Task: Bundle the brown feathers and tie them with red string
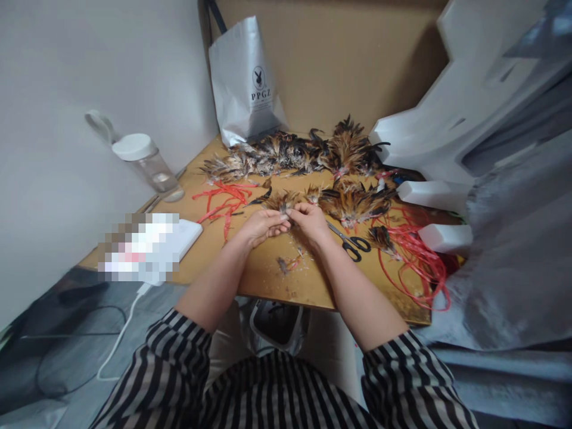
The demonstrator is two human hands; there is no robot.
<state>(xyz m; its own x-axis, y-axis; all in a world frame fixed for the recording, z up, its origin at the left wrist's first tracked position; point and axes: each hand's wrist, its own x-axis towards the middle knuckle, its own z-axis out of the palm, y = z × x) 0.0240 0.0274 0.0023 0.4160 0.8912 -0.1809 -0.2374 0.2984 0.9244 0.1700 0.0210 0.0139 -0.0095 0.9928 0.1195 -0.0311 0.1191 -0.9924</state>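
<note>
Head view, frame centre: the left hand (263, 226) and right hand (309, 219) meet, each grip pinched closed on a small brown feather tuft (282, 201), held low over the wooden desk (268, 271), likely for steadiness. Black-handled scissors (353, 242) lie just right, within reach.

A: Your feathers (344, 199), what colours?
B: Brown, tan & black, pale fluff at the base.
A: The cords (415, 259)?
B: Red. Scissors (355, 243) have blk handles.
A: Desk (268, 274), bag (245, 83)?
B: Desk's yellow-brown wood; bag's silver-grey w/ blk logo. Your sleeves (179, 351): blk & white stripes.
</note>
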